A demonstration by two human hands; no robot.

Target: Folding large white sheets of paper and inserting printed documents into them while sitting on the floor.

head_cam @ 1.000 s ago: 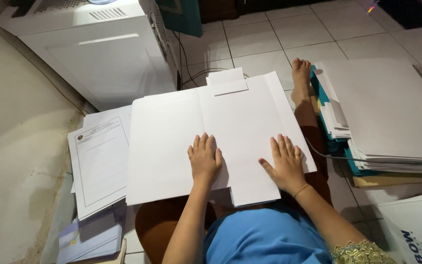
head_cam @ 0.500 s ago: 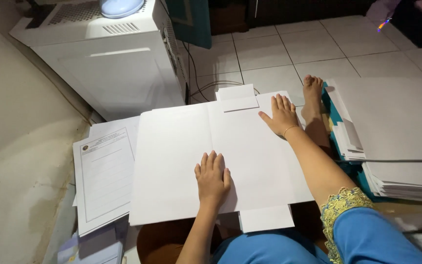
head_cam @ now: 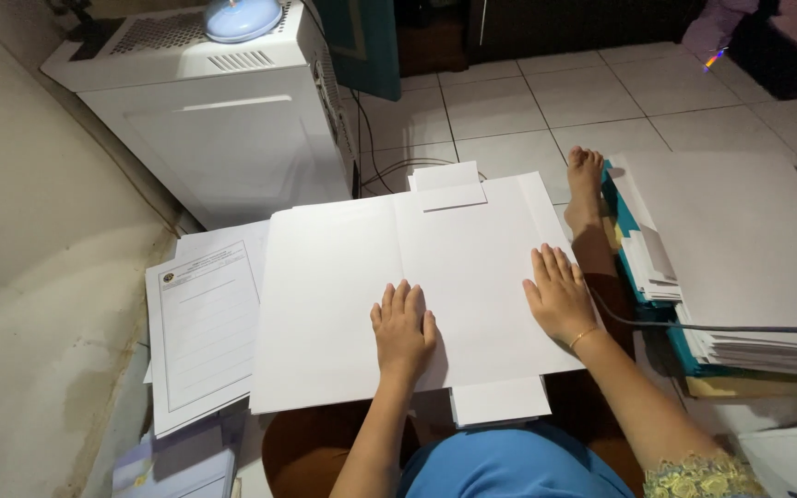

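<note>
Cardboard sheet [head_cam: 343, 286], big and white with a crease down the middle, is lying flat across the person's lap, and I'll place everything else off it. Its near edge hides most of the legs, and one small flap [head_cam: 500, 401] pokes out below that edge, with two more little flaps [head_cam: 449, 180] at the far edge, so three flaps that I can count.

Left of the sheet there's a printed form [head_cam: 200, 332] half tucked under it, so only its left part shows, and the text is too small to read anyway. At least one more page sits under that form, can't tell how many. Lower left of the sheet a bluish stack of papers [head_cam: 172, 466] is cut off by the frame edge.

Behind the sheet stands one white machine [head_cam: 205, 138] with a pale blue round thing [head_cam: 243, 18] on top, also clipped at the top of the frame.

On the sheet itself: left hand [head_cam: 403, 327] flat, palm down, fingers together. Right hand [head_cam: 560, 295] also flat near the sheet's right edge, fingers slightly spread, thin bracelet on the wrist. Neither pinches anything.

Right of the sheet, one bare foot [head_cam: 586, 189] on the floor tiles, then a thick pile of white sheets [head_cam: 740, 258] over teal folders, running out of frame. One dark cable [head_cam: 694, 326] crosses that pile.
</note>
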